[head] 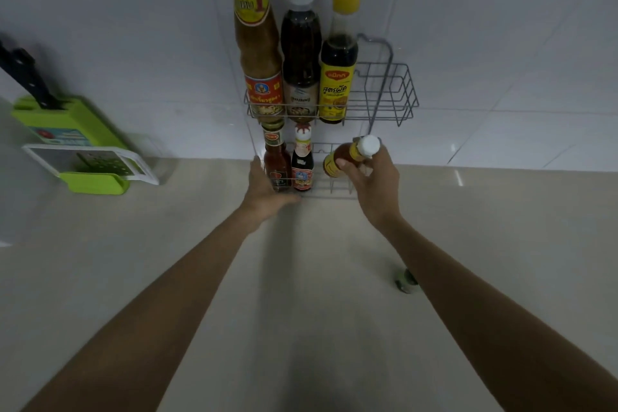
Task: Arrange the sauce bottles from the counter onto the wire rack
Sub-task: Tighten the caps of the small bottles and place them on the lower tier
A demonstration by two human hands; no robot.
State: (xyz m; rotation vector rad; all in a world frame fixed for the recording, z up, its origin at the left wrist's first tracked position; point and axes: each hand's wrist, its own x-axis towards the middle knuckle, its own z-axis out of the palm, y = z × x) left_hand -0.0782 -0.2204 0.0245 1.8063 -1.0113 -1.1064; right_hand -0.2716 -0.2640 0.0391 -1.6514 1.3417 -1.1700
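A two-tier wire rack (404,90) hangs on the white tiled wall. Its upper shelf holds three tall bottles: a brown sauce bottle (259,53), a dark bottle with a white cap (300,53) and a yellow-capped soy bottle (337,77). On the lower shelf stand a red chili sauce bottle (276,160) and a small dark bottle (302,164). My right hand (374,181) grips a small orange sauce bottle (351,154) with a white cap, tilted over the lower shelf's right side. My left hand (266,191) rests against the lower shelf's left end, fingers apart, holding nothing.
A green knife block (63,120) with a black-handled knife and a green-and-white grater (93,167) stand at the left on the beige counter (301,311). A small greenish object (406,281) lies on the counter beside my right forearm.
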